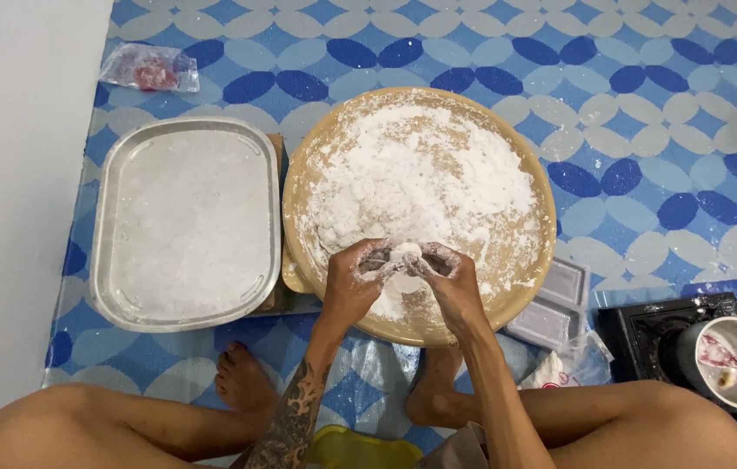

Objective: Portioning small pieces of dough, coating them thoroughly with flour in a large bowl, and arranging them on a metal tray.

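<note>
Left hand (354, 276) and right hand (445, 271) pinch a dough lump (405, 254) together. They work over the floury round tray (521, 287). A metal tray (108, 278) lies beside

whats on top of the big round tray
The round tray holds a heap of white floury dough. Both hands, left hand and right hand, pinch a small piece over it. The tray's middle is covered.
</note>
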